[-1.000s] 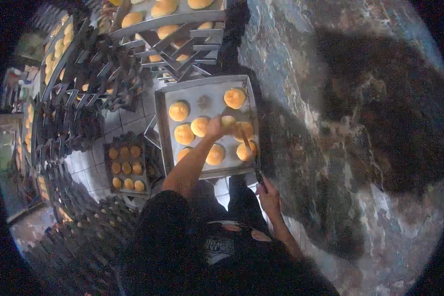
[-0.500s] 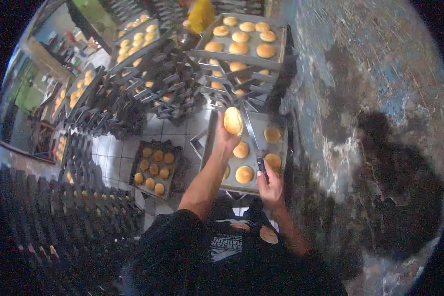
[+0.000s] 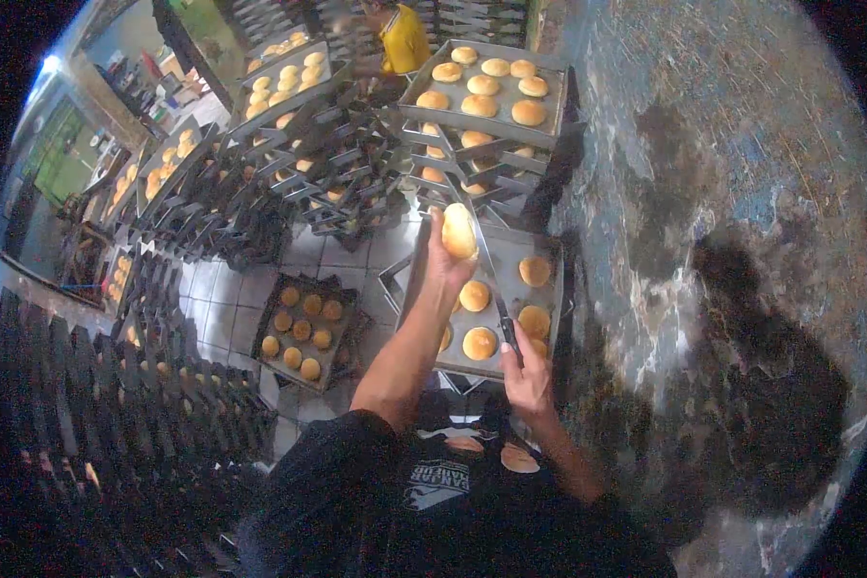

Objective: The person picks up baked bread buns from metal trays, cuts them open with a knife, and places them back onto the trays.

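Observation:
My left hand is closed round a round golden bun, held up above a metal tray. In my right hand is the dark handle of a long-bladed knife. Its blade points up and away, running along the right side of the bun; whether it touches the crust or has entered it I cannot tell. Below both hands lies the baking tray, with several buns on it, among them one bun near the front edge and another bun at the right.
Ahead stands a stack of trays with buns on top. More stacked trays fill the left and back. A lower tray of buns sits left of me. A stained wall rises close on my right. A person in yellow is at the back.
My view has shifted slightly, so the surroundings sit a little lower. The bun and knife stay close together in my hands. The person in yellow shows more fully now.

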`<control>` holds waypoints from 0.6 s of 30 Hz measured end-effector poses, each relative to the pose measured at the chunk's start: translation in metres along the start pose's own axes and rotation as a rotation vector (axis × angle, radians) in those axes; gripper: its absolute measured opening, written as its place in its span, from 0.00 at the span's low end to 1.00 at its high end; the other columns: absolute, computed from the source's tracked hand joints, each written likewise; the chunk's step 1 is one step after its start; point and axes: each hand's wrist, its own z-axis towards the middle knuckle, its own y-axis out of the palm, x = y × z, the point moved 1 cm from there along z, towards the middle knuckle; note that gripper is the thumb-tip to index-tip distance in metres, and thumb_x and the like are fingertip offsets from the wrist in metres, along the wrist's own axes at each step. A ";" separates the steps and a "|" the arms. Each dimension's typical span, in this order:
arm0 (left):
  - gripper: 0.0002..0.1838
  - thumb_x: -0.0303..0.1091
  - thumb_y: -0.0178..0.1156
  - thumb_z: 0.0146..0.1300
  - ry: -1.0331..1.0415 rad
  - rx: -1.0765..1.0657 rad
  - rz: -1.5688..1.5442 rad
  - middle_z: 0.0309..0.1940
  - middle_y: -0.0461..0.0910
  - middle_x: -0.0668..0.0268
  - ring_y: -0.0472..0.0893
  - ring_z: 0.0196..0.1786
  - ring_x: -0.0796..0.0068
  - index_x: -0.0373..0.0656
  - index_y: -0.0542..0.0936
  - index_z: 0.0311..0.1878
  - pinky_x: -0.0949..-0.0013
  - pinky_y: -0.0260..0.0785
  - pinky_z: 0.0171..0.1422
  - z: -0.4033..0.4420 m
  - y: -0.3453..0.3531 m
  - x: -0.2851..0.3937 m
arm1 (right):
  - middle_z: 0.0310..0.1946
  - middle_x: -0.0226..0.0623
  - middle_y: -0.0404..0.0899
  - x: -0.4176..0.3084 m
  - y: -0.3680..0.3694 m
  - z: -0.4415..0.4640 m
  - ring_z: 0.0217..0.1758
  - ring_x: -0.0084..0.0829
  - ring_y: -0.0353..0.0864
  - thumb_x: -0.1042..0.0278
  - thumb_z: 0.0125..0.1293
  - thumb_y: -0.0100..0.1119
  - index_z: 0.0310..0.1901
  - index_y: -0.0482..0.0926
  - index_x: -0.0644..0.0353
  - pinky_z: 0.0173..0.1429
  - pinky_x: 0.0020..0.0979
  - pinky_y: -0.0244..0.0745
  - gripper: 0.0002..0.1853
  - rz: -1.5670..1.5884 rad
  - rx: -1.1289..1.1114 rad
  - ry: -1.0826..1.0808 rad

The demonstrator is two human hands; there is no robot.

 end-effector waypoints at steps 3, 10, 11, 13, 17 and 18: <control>0.23 0.61 0.67 0.62 -0.038 -0.081 0.078 0.41 0.87 0.72 0.86 0.44 0.73 0.53 0.84 0.48 0.64 0.80 0.51 -0.007 -0.003 -0.006 | 0.38 0.45 0.82 0.001 0.003 0.008 0.36 0.30 0.81 0.66 0.76 0.53 0.69 0.69 0.63 0.43 0.33 0.77 0.24 0.019 0.031 0.020; 0.21 0.58 0.62 0.68 -0.096 -0.174 0.050 0.41 0.87 0.72 0.86 0.42 0.73 0.50 0.82 0.49 0.66 0.81 0.48 -0.013 0.004 -0.017 | 0.34 0.41 0.82 -0.023 -0.012 0.023 0.33 0.28 0.80 0.65 0.76 0.53 0.70 0.69 0.63 0.41 0.33 0.77 0.24 -0.123 -0.030 0.063; 0.21 0.57 0.61 0.69 -0.086 -0.200 0.039 0.41 0.86 0.71 0.86 0.43 0.73 0.49 0.82 0.50 0.66 0.81 0.48 -0.006 -0.001 -0.010 | 0.34 0.41 0.82 -0.022 -0.010 0.015 0.33 0.28 0.80 0.65 0.76 0.53 0.70 0.69 0.63 0.41 0.33 0.77 0.24 -0.126 -0.031 0.057; 0.21 0.56 0.62 0.68 -0.090 -0.205 0.156 0.43 0.86 0.70 0.85 0.45 0.72 0.48 0.81 0.51 0.63 0.79 0.49 -0.011 0.002 -0.002 | 0.31 0.39 0.82 -0.023 -0.006 -0.002 0.33 0.28 0.81 0.64 0.76 0.52 0.70 0.69 0.63 0.40 0.33 0.77 0.24 0.073 0.028 0.036; 0.23 0.54 0.63 0.67 -0.156 -0.215 0.335 0.46 0.85 0.68 0.84 0.47 0.70 0.47 0.80 0.54 0.60 0.77 0.51 -0.023 -0.002 -0.020 | 0.29 0.38 0.81 -0.020 -0.010 0.033 0.31 0.28 0.81 0.63 0.76 0.52 0.70 0.69 0.61 0.38 0.32 0.76 0.24 0.005 0.022 0.170; 0.23 0.55 0.64 0.67 -0.128 -0.203 0.349 0.46 0.85 0.68 0.84 0.47 0.70 0.47 0.80 0.54 0.60 0.77 0.52 -0.024 0.000 -0.024 | 0.29 0.38 0.81 -0.021 -0.011 0.036 0.31 0.28 0.81 0.63 0.76 0.52 0.70 0.69 0.61 0.38 0.32 0.76 0.24 0.008 0.028 0.174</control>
